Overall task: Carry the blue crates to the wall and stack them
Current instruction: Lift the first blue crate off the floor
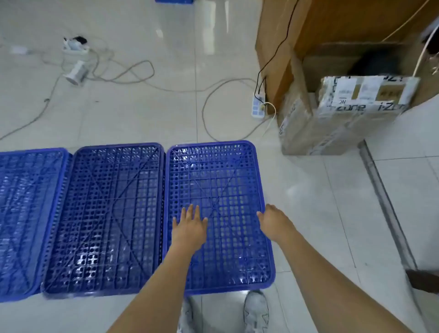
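While 3 blue crates lie side by side on the tiled floor (142, 107), the head view looks down on both bare arms reaching over the right crate (218, 190). Its left rim sits just beside the middle crate (104, 214), which in turn touches the left crate (23, 214), cut off by the frame edge. The left hand (190, 228) lies over the mesh base of the right crate with fingers straight and spread, holding nothing. The right hand (273, 221) is at that crate's right rim; its fingers seem to bend toward the edge, but whether they grasp it I cannot tell. 2 grey shoes (256, 311) show below the crate's near rim. Cardboard boxes (356, 95) stand at upper right, near a white power strip (258, 108), with grey cables (133, 71) looping across the floor. Another blue edge (174, 1) shows at the top.
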